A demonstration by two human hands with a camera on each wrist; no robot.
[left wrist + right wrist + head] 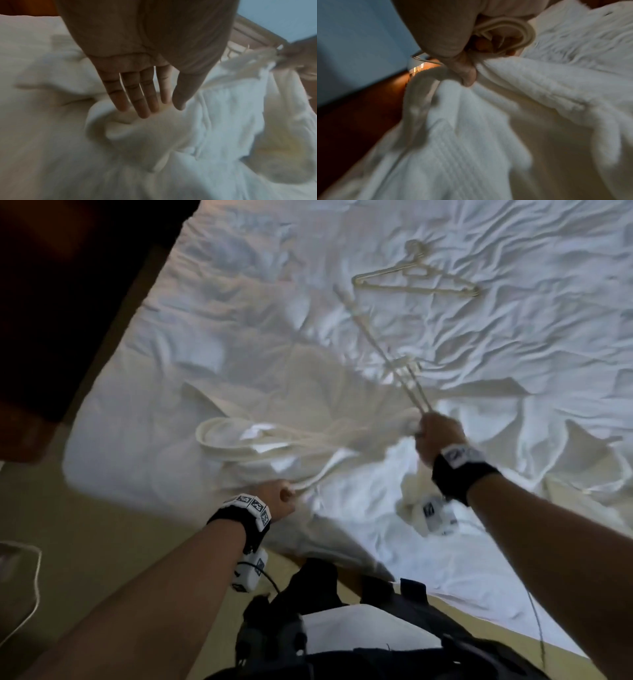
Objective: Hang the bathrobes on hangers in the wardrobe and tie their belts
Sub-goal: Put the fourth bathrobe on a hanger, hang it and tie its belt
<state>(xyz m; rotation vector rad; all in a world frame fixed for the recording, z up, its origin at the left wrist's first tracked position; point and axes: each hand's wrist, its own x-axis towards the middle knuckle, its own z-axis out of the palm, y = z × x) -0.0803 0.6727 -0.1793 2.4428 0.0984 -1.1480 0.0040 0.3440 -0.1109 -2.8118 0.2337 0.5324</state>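
White terry cloth makes up the bathrobe, which lies crumpled on the bed, partly lifted near the edge closest to the person. The right hand is closed around a bunch of the robe together with the hook end of a pale hanger, whose frame sticks out over the bed. A second hanger lies loose farther up the bed, well apart. The left hand has its fingers straight and spread narrowly, tips touching a fold of the robe, holding nothing.

The robe looks soft, thick and fairly heavy; it will likely sag and slide off a thin, smooth hanger unless seated well. The collar and shoulder seams seem the best places to grip, since loose cloth just bunches. The hanger looks stiff and light. Which loop of cloth by the left hand is the belt cannot be told.
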